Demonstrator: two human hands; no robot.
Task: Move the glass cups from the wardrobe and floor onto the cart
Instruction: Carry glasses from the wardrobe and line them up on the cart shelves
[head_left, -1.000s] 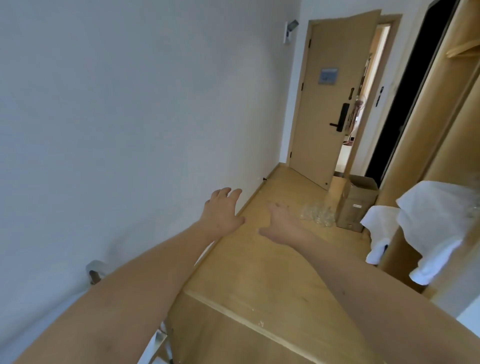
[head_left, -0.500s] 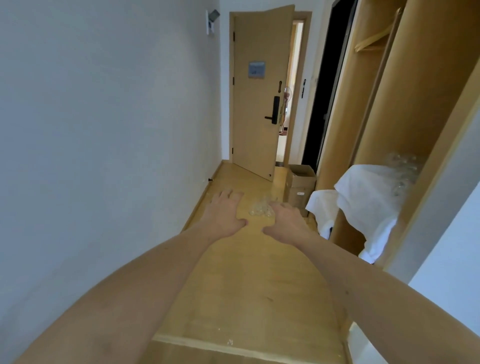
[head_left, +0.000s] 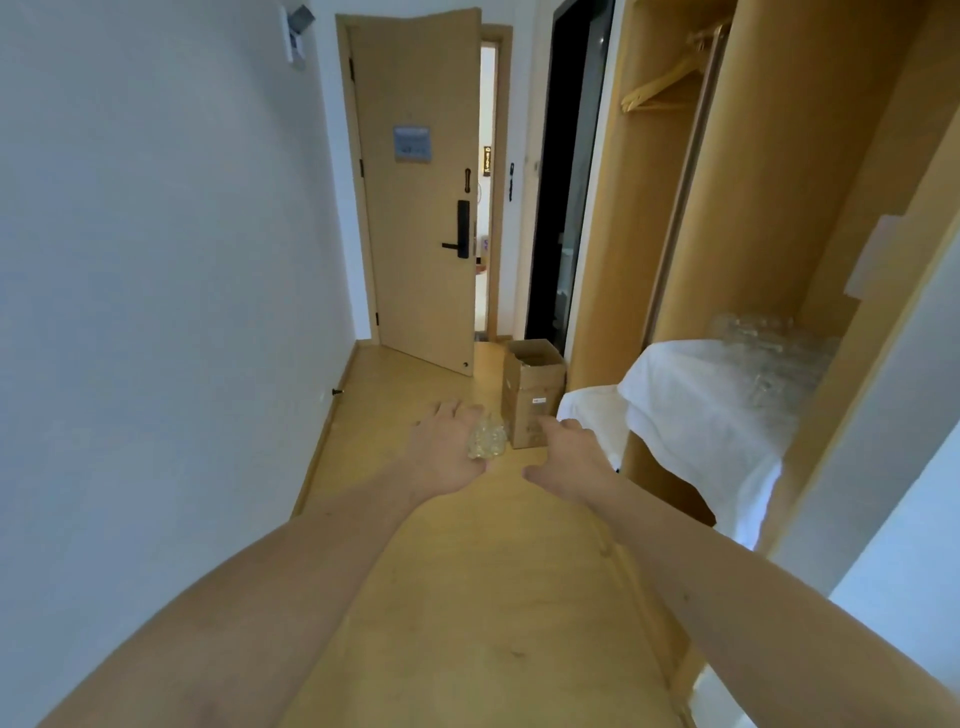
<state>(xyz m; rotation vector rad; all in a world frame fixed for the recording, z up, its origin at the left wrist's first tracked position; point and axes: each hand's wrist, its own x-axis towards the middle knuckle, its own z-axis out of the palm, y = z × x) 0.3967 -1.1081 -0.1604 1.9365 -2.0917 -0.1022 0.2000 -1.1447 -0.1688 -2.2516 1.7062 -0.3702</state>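
- The left hand (head_left: 448, 453) reaches forward over the floor (head_left: 483, 597), fingers straight and apart, holding nothing.
- A cluster of glass cups (head_left: 487, 441) stands on the floor beside a cardboard box (head_left: 532, 392).
- The right hand (head_left: 569, 457) reaches out too, its grip loose and empty.
- More cups (head_left: 769, 353), blurred, seem to sit on the white cloth (head_left: 691, 410) covering the wardrobe (head_left: 753, 208) shelf.
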